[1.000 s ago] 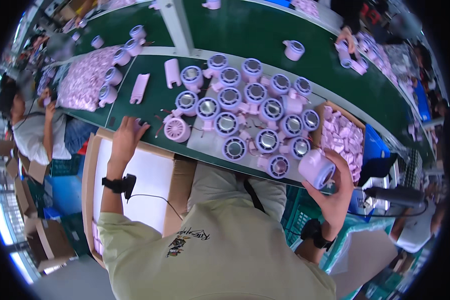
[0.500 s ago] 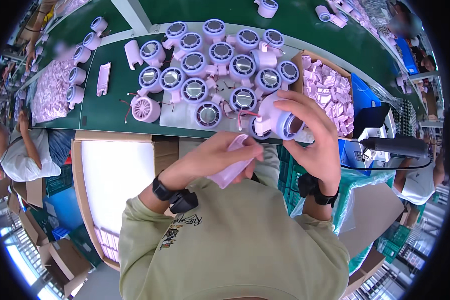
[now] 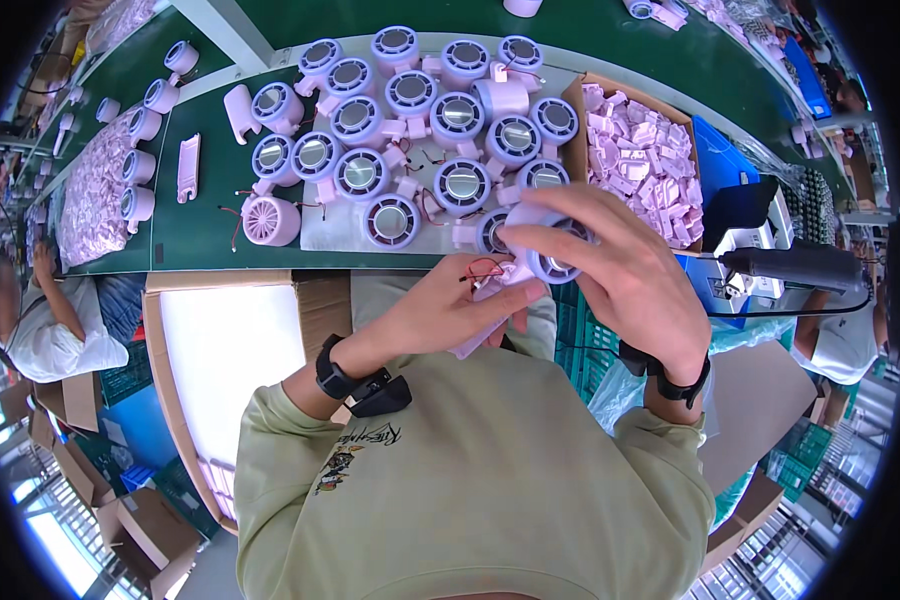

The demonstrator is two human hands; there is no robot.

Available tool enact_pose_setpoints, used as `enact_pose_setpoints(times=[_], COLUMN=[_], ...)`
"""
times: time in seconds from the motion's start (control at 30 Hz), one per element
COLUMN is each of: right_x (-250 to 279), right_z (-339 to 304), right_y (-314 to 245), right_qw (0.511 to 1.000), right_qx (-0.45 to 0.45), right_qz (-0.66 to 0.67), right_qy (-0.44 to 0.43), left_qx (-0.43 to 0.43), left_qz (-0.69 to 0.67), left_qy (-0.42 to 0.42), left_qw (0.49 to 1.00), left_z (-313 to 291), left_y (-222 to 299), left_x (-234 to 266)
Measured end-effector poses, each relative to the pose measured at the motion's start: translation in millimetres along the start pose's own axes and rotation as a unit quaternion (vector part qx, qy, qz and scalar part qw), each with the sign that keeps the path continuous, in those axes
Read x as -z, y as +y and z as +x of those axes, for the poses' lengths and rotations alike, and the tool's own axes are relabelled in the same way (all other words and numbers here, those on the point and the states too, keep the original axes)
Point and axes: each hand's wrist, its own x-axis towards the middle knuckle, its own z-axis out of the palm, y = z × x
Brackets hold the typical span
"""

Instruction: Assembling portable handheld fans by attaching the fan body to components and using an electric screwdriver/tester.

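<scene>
My left hand [image 3: 425, 305] is closed around a pale pink handle shell [image 3: 478, 340], a long hollow piece that is partly hidden by the fingers. From the right, my right hand [image 3: 635, 275] grips a lilac fan head [image 3: 553, 268] by its round housing. The fan head's neck meets the upper end of the shell at the left fingertips, and thin red wires [image 3: 483, 270] loop over that hand. Just beyond the hands, several similar fan heads [image 3: 462, 185] stand on a pale sheet, most with their round silver centres facing up.
A cardboard box [image 3: 575, 132] of small pink parts stands right of the fan heads. On the green bench [image 3: 210, 225] lie a loose handle shell [image 3: 188, 168] and a bagged pile [image 3: 100, 195]. An open carton [image 3: 155, 335] sits front left; a co-worker [image 3: 55, 310] is far left.
My right hand has brought the fan head down and left to the shell in my left hand. Its wires now lie over the left fingers. The view has shifted slightly.
</scene>
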Motion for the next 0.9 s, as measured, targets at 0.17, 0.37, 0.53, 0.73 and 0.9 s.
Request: enact_pose_setpoints(times=[0.17, 0.37, 0.53, 0.73, 0.9], right_x=[6.2, -22.2, -37.1, -34.8, -22.2], right_z=[-1.1, -10.4, -17.7, -26.9, -29.6], right_y=[-27.4, -29.5, -10.4, -7.3, 5.6], right_qw=[0.989, 0.988, 0.987, 0.987, 0.981], right_qx=[-0.092, -0.129, 0.001, 0.030, -0.016], right_qz=[-0.008, 0.074, 0.096, 0.049, 0.124], right_qy=[0.115, 0.041, 0.128, 0.148, 0.148], left_qx=[-0.034, -0.153, -0.117, -0.137, -0.106], left_qz=[-0.022, 0.175, 0.134, -0.159, -0.227], left_qy=[0.042, -0.004, -0.038, -0.116, 0.011], left_qw=[0.998, 0.973, 0.983, 0.971, 0.968], left_z=[0.2, 5.7, 7.9, 14.3, 21.8], left_y=[-0.4, 1.5, 4.2, 4.6, 9.4], left_x=[-3.9, -5.4, -0.9, -1.5, -13.0])
